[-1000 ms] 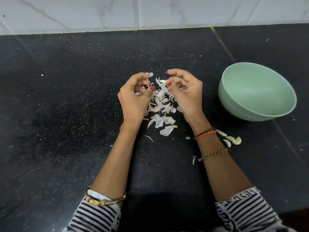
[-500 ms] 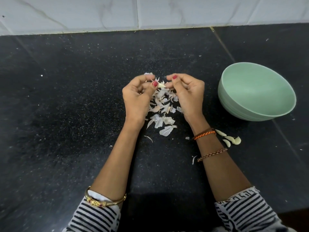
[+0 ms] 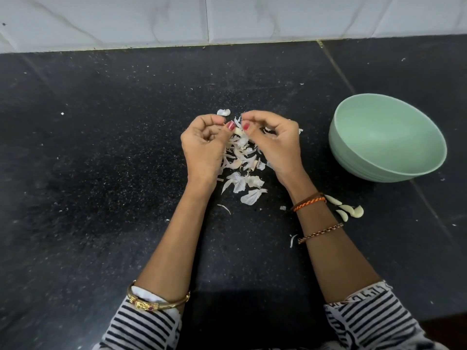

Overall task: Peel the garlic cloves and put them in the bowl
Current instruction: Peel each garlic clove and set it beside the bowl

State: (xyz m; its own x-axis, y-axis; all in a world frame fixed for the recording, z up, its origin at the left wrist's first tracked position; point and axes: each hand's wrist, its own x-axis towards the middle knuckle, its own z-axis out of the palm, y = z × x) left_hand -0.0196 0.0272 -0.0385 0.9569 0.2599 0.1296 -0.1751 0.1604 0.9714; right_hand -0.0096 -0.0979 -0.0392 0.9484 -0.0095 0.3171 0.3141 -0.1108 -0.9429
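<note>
On the speckled black stone counter (image 3: 101, 160) below white marble wall tiles (image 3: 151, 18), my left hand (image 3: 203, 147) and right hand (image 3: 274, 145) together pinch a small pale garlic clove (image 3: 237, 131) above papery white peels (image 3: 242, 170). Peeled cream cloves (image 3: 346, 209) lie beside my right wrist, near the empty mint-green bowl (image 3: 386, 137).

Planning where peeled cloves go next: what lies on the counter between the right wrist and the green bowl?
In the head view, bare black counter separates the bowl from the peeled cloves beside the wrist.

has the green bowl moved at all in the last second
No. The green bowl sits in the same spot against the countertop seam behind it and the peeled cloves in front.
</note>
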